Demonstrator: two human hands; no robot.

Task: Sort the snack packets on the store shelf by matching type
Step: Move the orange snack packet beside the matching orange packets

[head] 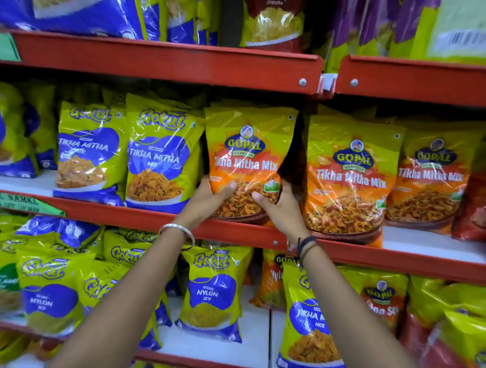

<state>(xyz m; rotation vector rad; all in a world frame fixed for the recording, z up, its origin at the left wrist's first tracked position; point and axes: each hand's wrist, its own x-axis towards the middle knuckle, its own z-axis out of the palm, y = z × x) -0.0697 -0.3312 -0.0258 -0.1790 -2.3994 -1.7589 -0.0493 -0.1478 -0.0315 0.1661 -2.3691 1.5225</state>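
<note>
**Inspector:** Position of the item under handling?

**Assistant:** One orange Gopal Tikha Mitha Mix packet stands upright on the middle red shelf, at the front edge, lower portion gripped from both sides.

**Inspector:** Hands?

**Assistant:** Left hand clasps the bottom-left corner, thumb laid across the front of the pack, remaining fingers wrapped behind and out of sight. Right hand clasps the bottom-right, thumb on the front, fingers curled round the right edge. Both closed on the same packet. A silver bangle on the left wrist; dark thread bands on the right.

**Inspector:** Neighbours?

**Assistant:** Immediately left, a green-and-blue Gokul Tikha Mitha packet, with another of the same kind beyond it. To the right, across a dark gap, a second Gopal Tikha Mitha Mix packet and a third partly behind it.

**Inspector:** Shelf below?

**Assistant:** Mixed stock (not grouped): a Gokul Nylon Sev packet upright between the forearms, a Gokul Tikha Mitha packet to the right, Gopal packs behind.
</note>
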